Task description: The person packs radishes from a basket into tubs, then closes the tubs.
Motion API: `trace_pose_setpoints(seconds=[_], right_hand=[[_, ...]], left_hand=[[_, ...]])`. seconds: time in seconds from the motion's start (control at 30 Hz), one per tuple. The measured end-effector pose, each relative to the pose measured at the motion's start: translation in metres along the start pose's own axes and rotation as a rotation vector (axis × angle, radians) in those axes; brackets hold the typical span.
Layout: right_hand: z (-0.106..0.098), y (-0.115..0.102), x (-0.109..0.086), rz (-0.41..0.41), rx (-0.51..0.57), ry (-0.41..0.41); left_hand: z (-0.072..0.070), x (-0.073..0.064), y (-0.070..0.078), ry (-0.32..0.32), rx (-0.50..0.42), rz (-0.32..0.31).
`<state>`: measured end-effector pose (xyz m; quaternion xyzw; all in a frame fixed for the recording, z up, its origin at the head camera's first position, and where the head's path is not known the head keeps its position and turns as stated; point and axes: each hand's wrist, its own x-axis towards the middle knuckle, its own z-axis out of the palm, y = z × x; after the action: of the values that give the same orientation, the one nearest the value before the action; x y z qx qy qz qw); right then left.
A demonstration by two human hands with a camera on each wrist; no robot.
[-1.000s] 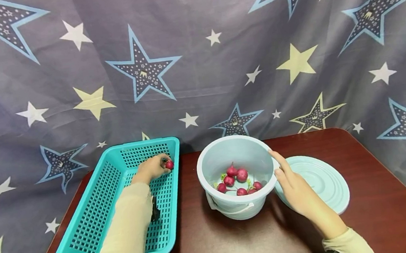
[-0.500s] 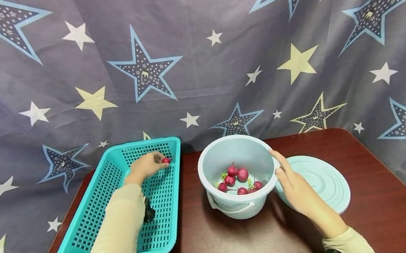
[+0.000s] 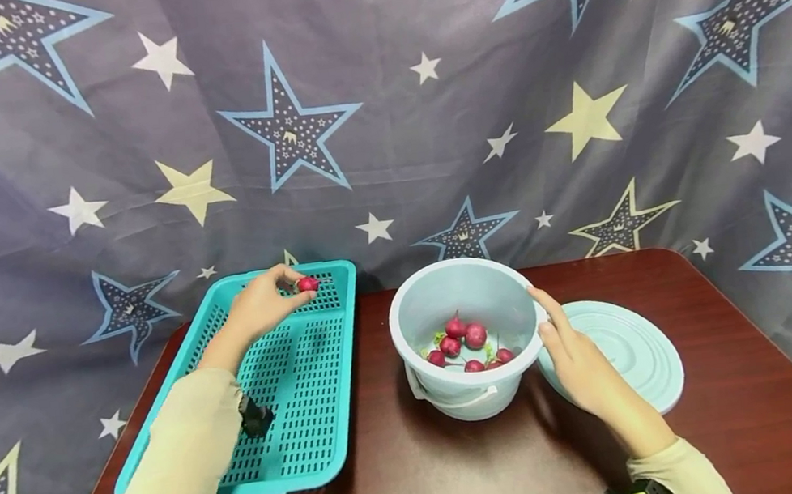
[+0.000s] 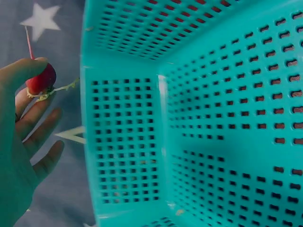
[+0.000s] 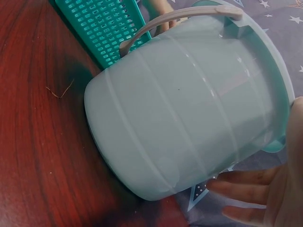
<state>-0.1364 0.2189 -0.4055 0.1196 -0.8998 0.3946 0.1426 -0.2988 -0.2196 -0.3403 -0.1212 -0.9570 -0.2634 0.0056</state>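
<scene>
My left hand [image 3: 261,303] pinches a red radish [image 3: 308,284] between thumb and fingers, above the far end of the turquoise basket [image 3: 298,485]. In the left wrist view the radish [image 4: 43,78] shows its thin root and a few pale green stem ends; the other fingers are spread loosely. A pale blue-grey bucket [image 3: 468,402] stands in the middle with several radishes [image 3: 475,336] at its bottom. Its right rim is touched by my right hand [image 3: 584,368], fingers extended. The right wrist view has straight fingers [image 5: 241,191] lying beside the bucket's outer wall.
A round lid [image 3: 629,359] lies on the brown table [image 3: 423,488] behind the right hand. The bucket's handle [image 5: 182,19] hangs down on its near side. Behind the table a grey curtain [image 3: 381,118] with stars hangs close to the basket.
The left hand has lifted the radish from inside the basket, up and slightly left, to above its far rim. The right hand has kept its place on the bucket.
</scene>
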Motion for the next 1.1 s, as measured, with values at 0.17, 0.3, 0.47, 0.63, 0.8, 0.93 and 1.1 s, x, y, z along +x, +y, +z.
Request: trace_pose_setpoints(seconds=[0.17, 0.3, 0.47, 0.63, 0.8, 0.93, 1.1], right_hand=[[-0.001, 0.0, 0.0, 0.007, -0.01, -0.007], [-0.003, -0.001, 0.0, 0.012, -0.011, -0.002], [-0.004, -0.003, 0.0, 0.021, -0.004, 0.004], [-0.005, -0.002, -0.001, 0.025, 0.004, 0.012], [-0.004, -0.002, 0.001, 0.011, 0.011, 0.012], [-0.004, -0.002, 0.001, 0.011, 0.011, 0.01], [-0.002, -0.003, -0.001, 0.011, 0.019, 0.004]], left_hand=[[-0.014, -0.018, 0.02, 0.042, -0.059, 0.029], [-0.024, -0.029, 0.039, 0.082, -0.064, 0.091], [-0.032, -0.036, 0.059, 0.115, -0.037, 0.177], [-0.033, -0.043, 0.075, 0.127, -0.017, 0.253], [-0.032, -0.051, 0.091, 0.141, -0.02, 0.325], [-0.026, -0.055, 0.105, 0.13, 0.006, 0.378], [-0.013, -0.057, 0.12, 0.105, 0.04, 0.44]])
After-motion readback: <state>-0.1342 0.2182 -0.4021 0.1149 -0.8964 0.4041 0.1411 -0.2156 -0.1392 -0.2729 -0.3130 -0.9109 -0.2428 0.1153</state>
